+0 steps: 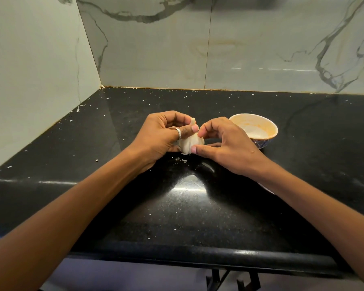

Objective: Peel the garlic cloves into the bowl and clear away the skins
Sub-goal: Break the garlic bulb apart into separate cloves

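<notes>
While the left hand (156, 137) holds the garlic bulb (189, 144), the right hand (227, 146) pinches it beside the bowl (271, 131).

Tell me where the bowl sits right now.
In the head view, the bowl stands on the black counter right of centre, just beyond the right hand, which shares the garlic bulb with the left hand.

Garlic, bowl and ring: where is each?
garlic (190, 142), head view, on its bulb.
bowl (268, 128), head view, on its inner wall.
ring (178, 132), head view, on its band.
</notes>
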`<state>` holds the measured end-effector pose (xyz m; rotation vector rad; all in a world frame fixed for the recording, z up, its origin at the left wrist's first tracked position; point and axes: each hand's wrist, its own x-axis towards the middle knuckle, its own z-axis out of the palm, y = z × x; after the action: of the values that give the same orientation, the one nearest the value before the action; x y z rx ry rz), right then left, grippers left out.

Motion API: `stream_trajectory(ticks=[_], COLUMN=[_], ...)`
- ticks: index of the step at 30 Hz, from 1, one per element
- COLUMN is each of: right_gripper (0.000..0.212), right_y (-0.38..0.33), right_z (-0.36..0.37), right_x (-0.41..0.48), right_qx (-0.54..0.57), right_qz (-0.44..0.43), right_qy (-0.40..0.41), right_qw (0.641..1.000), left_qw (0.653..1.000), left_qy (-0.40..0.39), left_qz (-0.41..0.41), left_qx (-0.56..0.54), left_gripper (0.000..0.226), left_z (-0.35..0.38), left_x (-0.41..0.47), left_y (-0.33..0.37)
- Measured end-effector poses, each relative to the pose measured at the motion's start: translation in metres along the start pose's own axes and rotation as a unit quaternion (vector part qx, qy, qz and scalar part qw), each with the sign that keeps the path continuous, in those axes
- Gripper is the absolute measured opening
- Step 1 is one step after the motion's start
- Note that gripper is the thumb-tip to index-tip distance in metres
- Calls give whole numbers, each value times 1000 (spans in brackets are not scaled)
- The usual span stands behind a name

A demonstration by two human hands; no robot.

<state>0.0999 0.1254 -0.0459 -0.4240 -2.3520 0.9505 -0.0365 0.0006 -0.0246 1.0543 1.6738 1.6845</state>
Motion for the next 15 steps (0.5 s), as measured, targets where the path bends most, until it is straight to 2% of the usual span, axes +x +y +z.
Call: stream_trajectory(ticks=[7, 10, 15], right_gripper=[27, 20, 19], right_y=[3, 2, 1], right_z=[0, 0, -2], right_x=[1, 0, 1], right_qx=[46, 28, 11], right_qz=[42, 27, 13], right_qy=[-48, -42, -12], right_qw=[997, 998, 1000], left_qw=[999, 1000, 1000], left_qy=[-23, -21, -14], left_qz=[16, 13, 2], left_qx=[21, 19, -8], left_gripper=[14, 14, 17], left_z=[0, 0, 0], left_x=[0, 0, 1], left_y=[-2, 0, 1])
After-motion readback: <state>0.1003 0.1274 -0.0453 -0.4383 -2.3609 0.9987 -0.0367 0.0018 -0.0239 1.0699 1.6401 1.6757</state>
